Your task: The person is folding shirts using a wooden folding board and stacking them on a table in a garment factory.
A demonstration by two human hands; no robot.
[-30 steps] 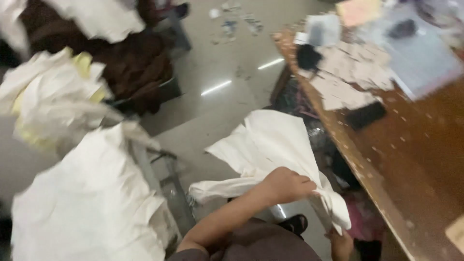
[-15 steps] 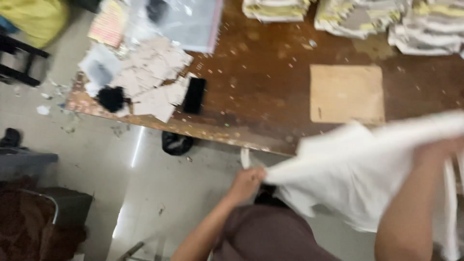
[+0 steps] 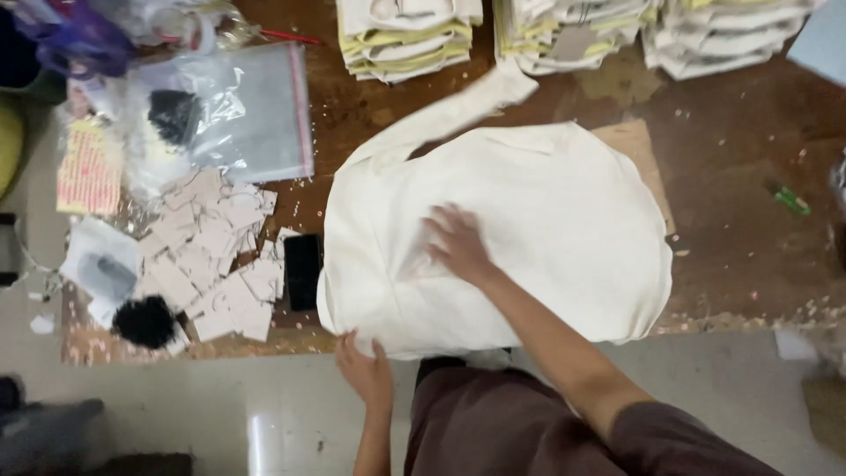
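A cream cloth bag (image 3: 546,229) lies spread flat on the brown wooden table (image 3: 749,238), its long strap (image 3: 441,119) stretching toward the far stacks. My right hand (image 3: 454,242) rests palm down on the left part of the cloth, fingers apart. My left hand (image 3: 363,370) is at the bag's near left corner by the table's front edge, fingers touching the hem. A piece of brown cardboard (image 3: 639,154) lies partly under the bag's right side.
Folded cream stacks (image 3: 410,35) line the far edge. Left of the bag lie a black phone (image 3: 302,269), several beige paper tags (image 3: 216,256), a clear plastic zip bag (image 3: 238,115) and black tufts (image 3: 143,322). A small green object (image 3: 787,198) lies at the right.
The bag was held up in the air in both hands; now it lies spread on the table. My right hand has moved onto the cloth and my left to its near corner.
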